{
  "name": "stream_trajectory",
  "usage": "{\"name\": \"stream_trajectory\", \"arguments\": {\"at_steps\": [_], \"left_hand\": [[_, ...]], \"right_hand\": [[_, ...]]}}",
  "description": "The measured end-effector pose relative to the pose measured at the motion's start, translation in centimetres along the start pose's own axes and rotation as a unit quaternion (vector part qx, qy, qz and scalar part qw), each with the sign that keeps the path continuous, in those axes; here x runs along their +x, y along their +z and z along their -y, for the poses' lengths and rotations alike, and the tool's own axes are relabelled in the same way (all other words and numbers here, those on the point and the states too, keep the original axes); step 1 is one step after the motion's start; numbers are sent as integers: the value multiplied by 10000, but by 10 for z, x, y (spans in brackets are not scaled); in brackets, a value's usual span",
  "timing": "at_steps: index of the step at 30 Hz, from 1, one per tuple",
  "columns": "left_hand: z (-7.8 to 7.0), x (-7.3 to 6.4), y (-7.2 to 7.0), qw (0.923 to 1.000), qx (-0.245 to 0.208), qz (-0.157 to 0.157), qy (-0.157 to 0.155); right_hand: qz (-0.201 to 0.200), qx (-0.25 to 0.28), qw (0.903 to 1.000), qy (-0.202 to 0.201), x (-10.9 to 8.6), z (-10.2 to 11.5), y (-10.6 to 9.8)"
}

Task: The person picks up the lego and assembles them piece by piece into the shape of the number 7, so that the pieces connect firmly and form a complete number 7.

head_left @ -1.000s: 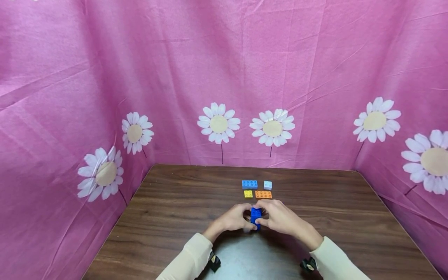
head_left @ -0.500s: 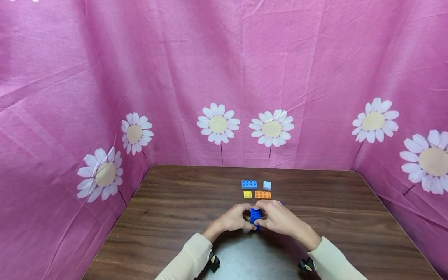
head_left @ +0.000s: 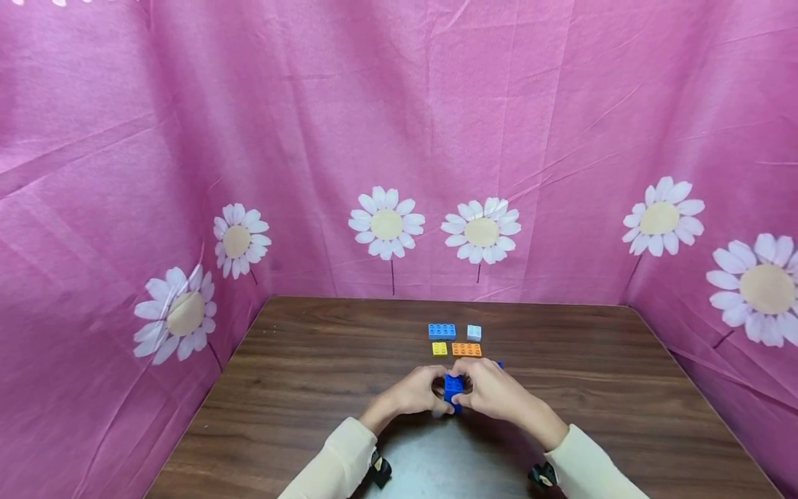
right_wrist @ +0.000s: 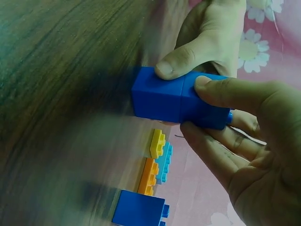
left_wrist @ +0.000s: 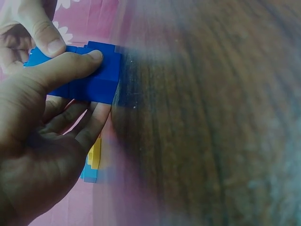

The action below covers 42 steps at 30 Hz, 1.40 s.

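Stacked dark-blue plastic bricks [head_left: 453, 388]: in the head view, left hand [head_left: 413, 392] and right hand [head_left: 500, 391] held them upright, unchanged over the last second, which suggested steady pressing; a separate dark-blue brick [head_left: 501, 364] had emerged beyond. Left wrist: the left hand's thumb and fingers gripped the stack by the wood-grain tabletop [left_wrist: 202, 117]. Right wrist: the right hand pinched the upper brick [right_wrist: 209, 109].
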<state>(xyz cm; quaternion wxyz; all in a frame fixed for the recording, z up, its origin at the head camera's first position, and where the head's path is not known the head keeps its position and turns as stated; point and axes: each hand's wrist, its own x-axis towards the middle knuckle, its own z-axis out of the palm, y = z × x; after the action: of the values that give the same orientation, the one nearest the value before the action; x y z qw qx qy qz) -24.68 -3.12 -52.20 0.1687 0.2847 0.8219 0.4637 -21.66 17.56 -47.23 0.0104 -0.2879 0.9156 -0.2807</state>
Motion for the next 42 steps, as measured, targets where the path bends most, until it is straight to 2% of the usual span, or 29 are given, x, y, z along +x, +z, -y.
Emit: {"name": "stream_trajectory", "arguments": {"at_steps": [11, 22, 28, 32, 36, 39, 42], "left_hand": [[-5, 1, -1, 9994, 324, -59, 91], [-2, -3, 2, 9996, 222, -127, 136], [-3, -2, 2, 9995, 287, -144, 70], [-4, -3, 2, 9995, 272, -133, 37], [-2, -5, 2, 9998, 119, -134, 93], [-2, -7, 1, 9995, -197, -199, 142], [-4, -9, 0, 9963, -783, -278, 228]], "right_hand": [[-98, 56, 9995, 278, 1, 6, 2], [36, 142, 9998, 122, 0, 2, 2], [181, -69, 9998, -109, -8, -10, -7], [-203, 146, 9997, -39, -16, -29, -17], [-773, 516, 9952, 321, -25, -52, -24], [-1033, 472, 9918, 591, -32, -66, -26], [-1092, 407, 9909, 680, -36, -77, -24]]}}
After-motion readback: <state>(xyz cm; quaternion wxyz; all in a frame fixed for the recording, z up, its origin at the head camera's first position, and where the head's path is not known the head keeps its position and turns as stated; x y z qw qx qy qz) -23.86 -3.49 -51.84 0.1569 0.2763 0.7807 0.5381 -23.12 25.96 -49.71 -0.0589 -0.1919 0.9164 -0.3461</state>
